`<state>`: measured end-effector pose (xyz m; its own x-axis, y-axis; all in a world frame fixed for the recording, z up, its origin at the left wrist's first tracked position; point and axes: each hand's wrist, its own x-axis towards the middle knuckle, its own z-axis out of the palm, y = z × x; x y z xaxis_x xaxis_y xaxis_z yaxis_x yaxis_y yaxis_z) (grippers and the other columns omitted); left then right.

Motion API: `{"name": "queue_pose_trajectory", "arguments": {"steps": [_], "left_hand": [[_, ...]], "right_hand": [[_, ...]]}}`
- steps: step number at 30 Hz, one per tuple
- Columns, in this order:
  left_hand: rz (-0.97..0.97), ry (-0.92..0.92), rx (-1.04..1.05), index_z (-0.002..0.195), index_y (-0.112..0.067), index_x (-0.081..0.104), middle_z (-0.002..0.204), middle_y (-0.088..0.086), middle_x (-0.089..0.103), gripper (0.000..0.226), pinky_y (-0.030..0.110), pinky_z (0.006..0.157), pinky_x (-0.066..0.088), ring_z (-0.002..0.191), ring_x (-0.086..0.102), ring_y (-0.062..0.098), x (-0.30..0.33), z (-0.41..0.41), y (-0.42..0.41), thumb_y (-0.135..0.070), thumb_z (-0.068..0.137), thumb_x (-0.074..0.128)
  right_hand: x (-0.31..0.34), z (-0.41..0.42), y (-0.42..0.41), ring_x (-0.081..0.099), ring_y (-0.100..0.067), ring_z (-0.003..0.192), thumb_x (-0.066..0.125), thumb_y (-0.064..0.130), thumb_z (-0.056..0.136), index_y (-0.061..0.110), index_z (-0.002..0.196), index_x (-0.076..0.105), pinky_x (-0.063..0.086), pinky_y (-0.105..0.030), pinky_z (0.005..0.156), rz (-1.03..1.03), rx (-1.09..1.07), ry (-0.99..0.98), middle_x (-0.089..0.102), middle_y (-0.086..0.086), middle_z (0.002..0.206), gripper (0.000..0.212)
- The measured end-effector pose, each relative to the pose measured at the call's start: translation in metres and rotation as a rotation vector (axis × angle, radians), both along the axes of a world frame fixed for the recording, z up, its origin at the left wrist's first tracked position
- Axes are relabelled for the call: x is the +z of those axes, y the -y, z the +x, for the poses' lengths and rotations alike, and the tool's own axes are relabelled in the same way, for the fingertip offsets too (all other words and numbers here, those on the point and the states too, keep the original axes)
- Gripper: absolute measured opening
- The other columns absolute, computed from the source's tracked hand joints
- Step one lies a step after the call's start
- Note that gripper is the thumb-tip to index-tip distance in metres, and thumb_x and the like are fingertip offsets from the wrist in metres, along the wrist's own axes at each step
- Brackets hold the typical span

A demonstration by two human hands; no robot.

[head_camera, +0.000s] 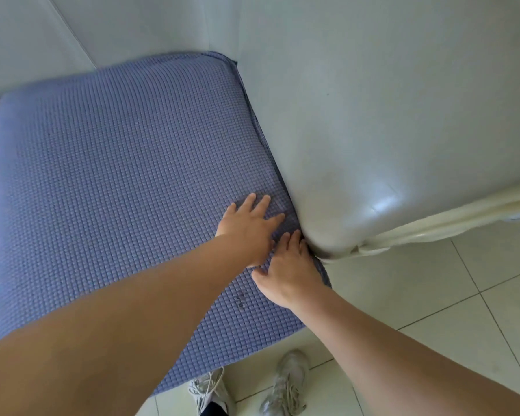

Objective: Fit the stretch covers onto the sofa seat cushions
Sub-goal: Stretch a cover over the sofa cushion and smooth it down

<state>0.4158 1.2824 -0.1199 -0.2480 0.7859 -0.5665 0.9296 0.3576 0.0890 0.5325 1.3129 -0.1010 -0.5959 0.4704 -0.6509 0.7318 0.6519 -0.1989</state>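
From the head camera, the seat cushion (117, 181) fills the left and middle of the picture, already wearing its blue-violet waffle-knit stretch cover (72, 235). The cover lies smooth across the top and wraps down over the front edge nearest the person. Along the cushion's right edge stands the pale, glossy sofa armrest (388, 130), and the cover's hem runs up that seam, slightly puckered at the far corner.

Both hands work at the near right corner of the cushion, just where it meets the rounded front of the armrest. The left hand (249, 226) lies flat on the cover with fingers straight and spread, pressing the fabric down (nothing is gripped). The right hand (288, 271) sits just beside it, nearer the cushion's front edge, palm down, its fingertips pushed against the crevice between cushion and armrest. Whether those fingertips tuck fabric into the gap or only rest on it is hard to tell, since the tips are partly lost in shadow. The two hands touch or nearly touch at the thumbs.

Behind the cushion rises the pale sofa backrest (117, 25). Below the cushion's front edge, on the light tiled floor (433, 295), are two grey laced sneakers (285, 385). A cream, crumpled sheet (463, 217) hangs along the armrest's lower outer side.
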Motion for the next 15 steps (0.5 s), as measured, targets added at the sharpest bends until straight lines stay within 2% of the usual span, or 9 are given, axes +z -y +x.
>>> {"name": "queue_pose_trajectory", "arguments": {"steps": [3, 7, 9, 12, 15], "left_hand": [[0.111, -0.026, 0.03, 0.154, -0.028, 0.013, 0.163, 0.001, 0.004, 0.068, 0.042, 0.119, 0.015, 0.15, 0.004, 0.022, 0.011, -0.016, -0.001, -0.04, 0.098, 0.048], [0.116, -0.096, 0.185, 0.155, -0.021, 0.008, 0.163, 0.004, -0.002, 0.07, 0.042, 0.12, 0.011, 0.15, -0.003, 0.023, 0.014, -0.048, 0.011, -0.046, 0.099, 0.043], [0.049, -0.068, 0.21, 0.155, -0.027, 0.003, 0.163, 0.002, -0.008, 0.072, 0.044, 0.12, 0.01, 0.149, -0.006, 0.024, 0.008, -0.06, 0.019, -0.053, 0.098, 0.039], [-0.016, 0.017, 0.203, 0.153, -0.036, -0.003, 0.162, -0.002, -0.012, 0.074, 0.045, 0.12, 0.011, 0.149, -0.009, 0.023, 0.001, -0.07, 0.025, -0.061, 0.095, 0.036], [-0.036, 0.052, 0.145, 0.153, -0.038, -0.002, 0.162, -0.004, -0.012, 0.076, 0.045, 0.119, 0.014, 0.149, -0.008, 0.021, 0.007, -0.078, 0.025, -0.062, 0.094, 0.039]], "right_hand": [[0.01, -0.01, -0.009, 0.004, -0.026, 0.148, 0.046, 0.047, 0.092, 0.002, 0.151, 0.004, 0.012, -0.038, 0.12, -0.012, 0.009, -0.079, 0.001, -0.018, 0.159, 0.086], [0.008, -0.042, -0.015, -0.006, -0.025, 0.148, 0.043, 0.039, 0.096, 0.012, 0.153, -0.001, 0.005, -0.038, 0.12, -0.021, 0.09, -0.156, -0.009, -0.011, 0.16, 0.076], [0.004, -0.059, -0.017, -0.009, -0.029, 0.147, 0.04, 0.039, 0.097, 0.013, 0.153, -0.004, 0.003, -0.04, 0.118, -0.027, 0.078, -0.115, -0.013, -0.013, 0.159, 0.075], [-0.006, -0.072, -0.022, -0.01, -0.034, 0.146, 0.039, 0.041, 0.097, 0.006, 0.151, -0.008, 0.001, -0.042, 0.118, -0.01, 0.024, -0.006, -0.015, -0.023, 0.156, 0.079], [-0.008, -0.084, -0.032, -0.004, -0.037, 0.146, 0.044, 0.051, 0.092, 0.007, 0.151, -0.009, 0.006, -0.045, 0.118, -0.023, -0.059, 0.084, -0.013, -0.025, 0.156, 0.091]]}}
